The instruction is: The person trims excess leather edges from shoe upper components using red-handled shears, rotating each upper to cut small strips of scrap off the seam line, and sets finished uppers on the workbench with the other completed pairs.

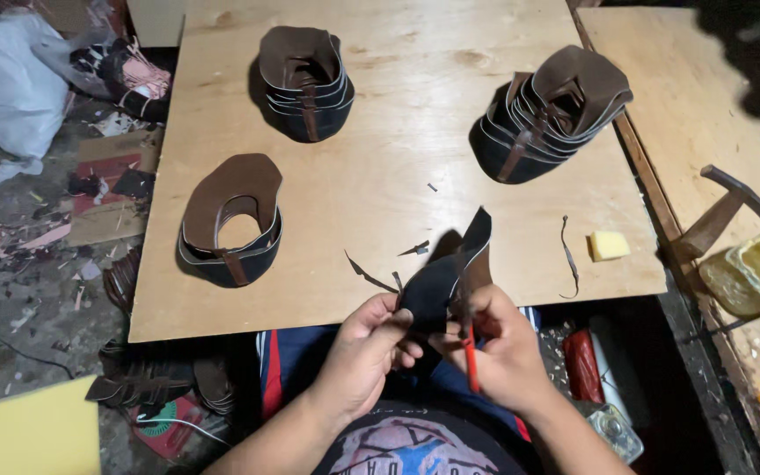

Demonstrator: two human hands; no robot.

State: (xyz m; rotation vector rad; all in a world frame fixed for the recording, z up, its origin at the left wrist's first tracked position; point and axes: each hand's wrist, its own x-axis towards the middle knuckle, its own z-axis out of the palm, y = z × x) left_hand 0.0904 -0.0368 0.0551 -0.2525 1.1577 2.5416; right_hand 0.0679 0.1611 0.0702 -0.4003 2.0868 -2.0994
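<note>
Dark printed shirt, bare forearms

White plastic bag (6,75) — crumpled, on the floor far left.

Bare plywood board (380,189) lies open mid-table — a clear lane between three stacks of shoe uppers (305,81) (549,114) (230,220); thin offcuts (367,274) and a yellow sponge (609,245) edge the near rim.

Bright overhead light floods the plywood bench (380,202), soft shadows hugging each stack; floor edges go dim, top-right corner falls dark and blurry, edges bow slightly.
</note>
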